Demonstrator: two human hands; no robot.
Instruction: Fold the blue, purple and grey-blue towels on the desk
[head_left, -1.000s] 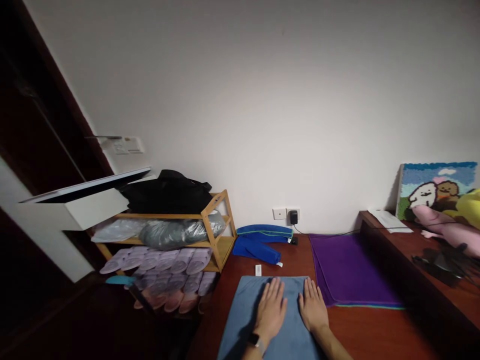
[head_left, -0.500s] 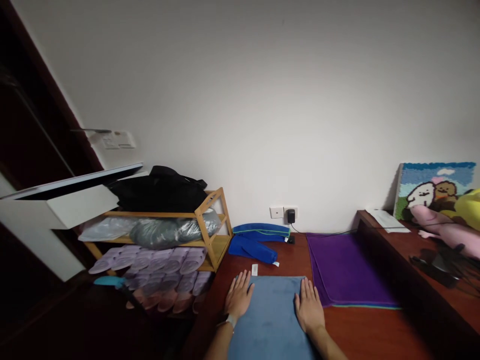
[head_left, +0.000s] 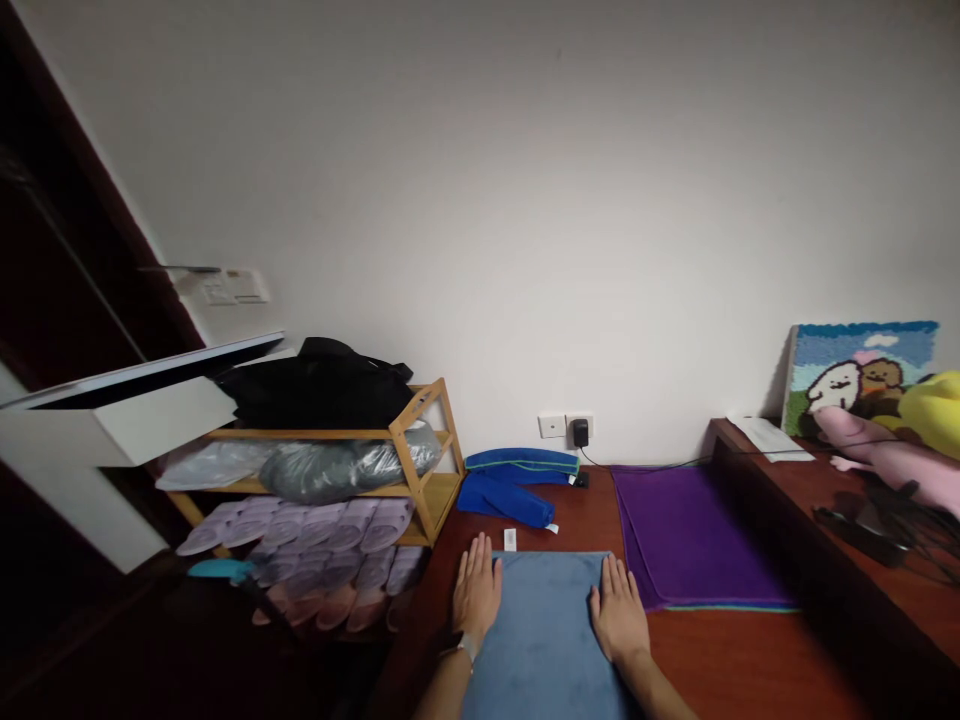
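Observation:
A grey-blue cloth (head_left: 551,630) lies flat on the reddish-brown table (head_left: 735,665), running out of view at the bottom. My left hand (head_left: 476,595) rests palm down along its left edge, fingers stretched forward. On the opposite edge my right hand (head_left: 621,610) lies flat, thumb slightly apart. Just beyond the cloth's far left corner is a white tag (head_left: 510,540). Farther back sit folded blue cloths (head_left: 510,495) with a green edge. To the right of my right hand, a purple cloth (head_left: 697,540) is spread out, with blue and green edges showing underneath.
A wooden shoe rack (head_left: 427,490) at left holds a black bag (head_left: 322,385), plastic-wrapped items and several lilac slippers (head_left: 322,525). A black adapter (head_left: 580,433) is plugged into the wall, its cable trailing right. The raised right surface carries plush toys (head_left: 885,455) and a tufted picture (head_left: 862,375).
My left hand has shifted slightly at the cloth's left edge, its fingers now pointing straighter forward. My right hand stays in place. The view has turned a little.

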